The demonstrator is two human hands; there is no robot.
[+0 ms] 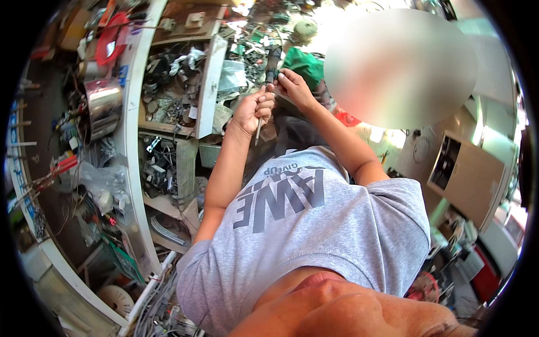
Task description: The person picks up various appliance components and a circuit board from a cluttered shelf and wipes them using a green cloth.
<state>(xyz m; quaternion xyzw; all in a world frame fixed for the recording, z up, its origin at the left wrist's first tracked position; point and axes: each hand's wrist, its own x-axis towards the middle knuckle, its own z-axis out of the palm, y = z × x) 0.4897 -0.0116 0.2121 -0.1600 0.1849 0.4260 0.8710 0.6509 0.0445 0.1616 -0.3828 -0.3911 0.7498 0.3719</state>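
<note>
My left hand [254, 108] is closed around a thin metal rod [258, 131], possibly a screwdriver shaft. One end of it sticks out below the fist, towards my body. Close beside it, my right hand [297, 87] pinches the near end of a dark, roughly cylindrical part [273, 59] between thumb and fingers. The part reaches away from me over the cluttered bench, and its exact kind is unclear. The fingertips of both hands almost meet at its near end.
Loose electronic parts [252, 46] crowd the bench ahead, near a green cloth or bag [304, 65]. An open drawer [172, 92] and shelves full of parts stand at left, with a shiny metal cylinder [103, 109]. A blurred area hides the upper right. A cabinet [467, 177] stands at right.
</note>
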